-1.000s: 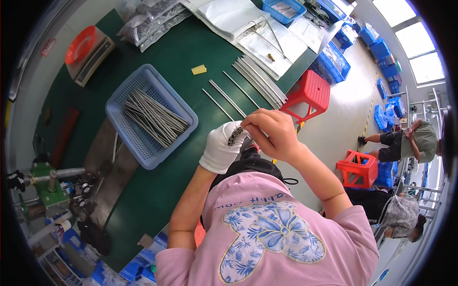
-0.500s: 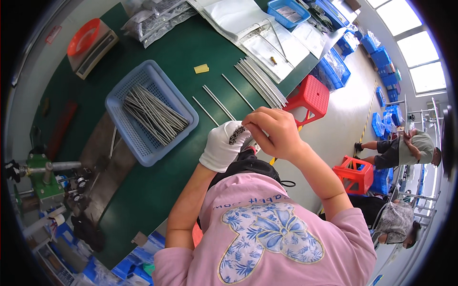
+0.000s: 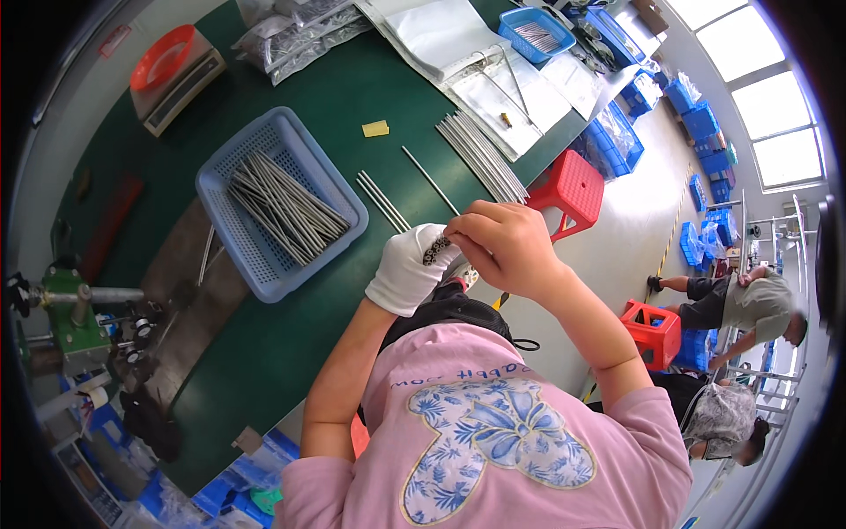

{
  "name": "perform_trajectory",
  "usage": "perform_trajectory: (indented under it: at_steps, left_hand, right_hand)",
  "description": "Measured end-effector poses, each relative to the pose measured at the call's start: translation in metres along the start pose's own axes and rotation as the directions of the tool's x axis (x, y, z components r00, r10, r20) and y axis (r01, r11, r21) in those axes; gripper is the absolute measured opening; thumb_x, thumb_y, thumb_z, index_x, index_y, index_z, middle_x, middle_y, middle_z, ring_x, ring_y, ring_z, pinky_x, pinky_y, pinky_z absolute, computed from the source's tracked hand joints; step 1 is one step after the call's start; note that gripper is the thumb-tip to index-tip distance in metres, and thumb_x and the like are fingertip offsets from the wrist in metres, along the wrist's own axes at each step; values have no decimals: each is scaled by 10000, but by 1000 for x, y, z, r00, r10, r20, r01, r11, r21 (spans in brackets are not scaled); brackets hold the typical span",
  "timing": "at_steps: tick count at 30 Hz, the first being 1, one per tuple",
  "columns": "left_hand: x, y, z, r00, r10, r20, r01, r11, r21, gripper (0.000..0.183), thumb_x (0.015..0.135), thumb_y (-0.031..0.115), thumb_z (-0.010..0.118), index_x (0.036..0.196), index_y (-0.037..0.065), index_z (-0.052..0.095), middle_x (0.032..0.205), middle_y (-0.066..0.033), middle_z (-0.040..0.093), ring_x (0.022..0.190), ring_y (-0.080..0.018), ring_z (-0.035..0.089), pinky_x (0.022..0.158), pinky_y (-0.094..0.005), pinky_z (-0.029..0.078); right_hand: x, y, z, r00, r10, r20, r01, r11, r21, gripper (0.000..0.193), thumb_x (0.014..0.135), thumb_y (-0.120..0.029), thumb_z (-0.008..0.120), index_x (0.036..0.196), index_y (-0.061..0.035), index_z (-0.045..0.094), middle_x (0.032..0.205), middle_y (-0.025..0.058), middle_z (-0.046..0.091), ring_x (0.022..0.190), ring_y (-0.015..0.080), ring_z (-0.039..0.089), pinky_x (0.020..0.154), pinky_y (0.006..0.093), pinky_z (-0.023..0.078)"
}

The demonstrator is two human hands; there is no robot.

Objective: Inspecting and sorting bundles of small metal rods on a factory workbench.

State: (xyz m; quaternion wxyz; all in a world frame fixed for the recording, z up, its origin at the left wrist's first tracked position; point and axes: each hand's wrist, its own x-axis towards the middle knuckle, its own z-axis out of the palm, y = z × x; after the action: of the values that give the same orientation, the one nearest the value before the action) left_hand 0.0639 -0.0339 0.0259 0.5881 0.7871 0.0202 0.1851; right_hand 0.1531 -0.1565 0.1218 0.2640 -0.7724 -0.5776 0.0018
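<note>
In a white glove, my left hand [image 3: 407, 269] is closed around a bundle of thin metal tubes [image 3: 435, 250], their dark round ends facing up. My bare right hand [image 3: 504, 242] is closed in a pinch beside those ends; whatever its fingertips hold is hidden. Just beyond the hands, a few thin grey rods [image 3: 382, 201] lie close together, and a single rod [image 3: 430, 181] lies apart to their right. Whether these reach into my hands is hidden. Farther right, several rods [image 3: 481, 157] lie in a parallel row on the green table [image 3: 308, 84].
On the left stands a blue perforated basket [image 3: 214, 187] heaped with grey rods [image 3: 286, 207]. Behind it sits a scale with an orange dish [image 3: 162, 58]. An open binder [image 3: 493, 97] lies at the back. A red stool [image 3: 575, 189] stands by the table edge; two people are at right.
The leftmost rods beyond my hands now lie closer together, and the single rod has shifted slightly left. Both hands keep nearly the same pose. At right, a person has bent forward, one arm reaching down.
</note>
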Motion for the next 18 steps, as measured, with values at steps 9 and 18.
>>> perform_trajectory:
  at_steps: [9,18]
  left_hand:
    - [1,4,-1,999,-22,-27,20,999,-48,141,784,170,655,839,52,602,753,-126,610,658,-307,579,573,-344,469]
    - [4,10,-2,998,-49,-39,43,991,-128,148,799,184,649,853,47,634,760,-129,626,655,-273,596,583,-326,474]
  right_hand:
    - [0,2,1,993,-38,-112,37,999,-16,94,717,-109,633,798,-91,589,697,29,532,569,216,535,492,315,421]
    - [4,4,-3,972,-96,-214,98,995,-4,93,702,-76,634,779,-84,584,679,29,537,530,210,524,471,306,409]
